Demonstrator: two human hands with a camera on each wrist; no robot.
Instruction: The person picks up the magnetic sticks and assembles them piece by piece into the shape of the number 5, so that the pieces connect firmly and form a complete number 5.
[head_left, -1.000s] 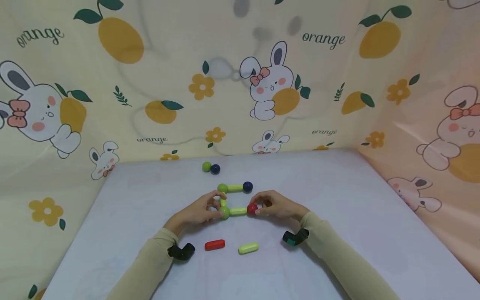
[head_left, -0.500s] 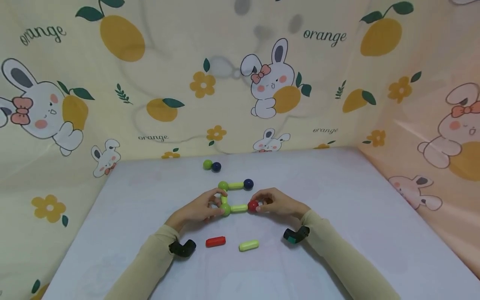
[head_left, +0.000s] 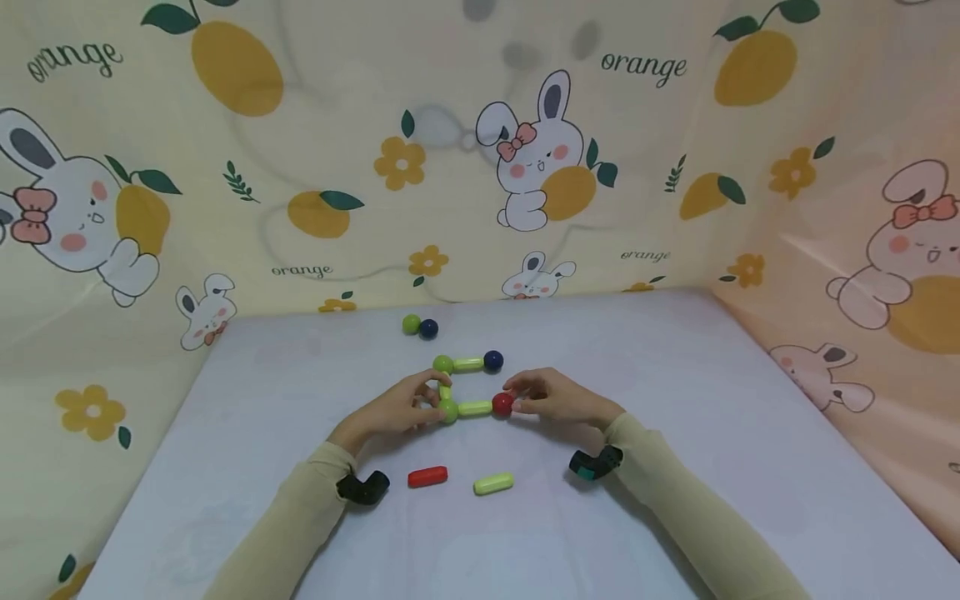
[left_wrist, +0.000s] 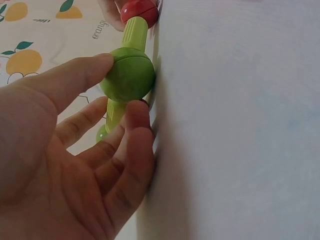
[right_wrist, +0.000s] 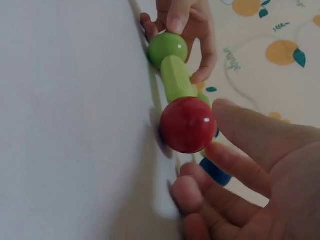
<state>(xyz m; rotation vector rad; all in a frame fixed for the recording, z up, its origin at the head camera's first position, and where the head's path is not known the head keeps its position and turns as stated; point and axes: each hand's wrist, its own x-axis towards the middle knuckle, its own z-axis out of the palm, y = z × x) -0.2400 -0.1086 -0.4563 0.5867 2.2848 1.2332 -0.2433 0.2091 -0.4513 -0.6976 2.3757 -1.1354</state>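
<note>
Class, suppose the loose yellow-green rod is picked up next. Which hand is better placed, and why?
Probably the right hand: its fingers lie loosely at the red ball, not curled round it, and the loose rod looks slightly nearer this hand. The left hand pinches a green ball.

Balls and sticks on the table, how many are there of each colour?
Green balls: 3
Dark blue balls: 2
Red ball: 1
Light green sticks: 4
Red stick: 1
Total: 11
</note>
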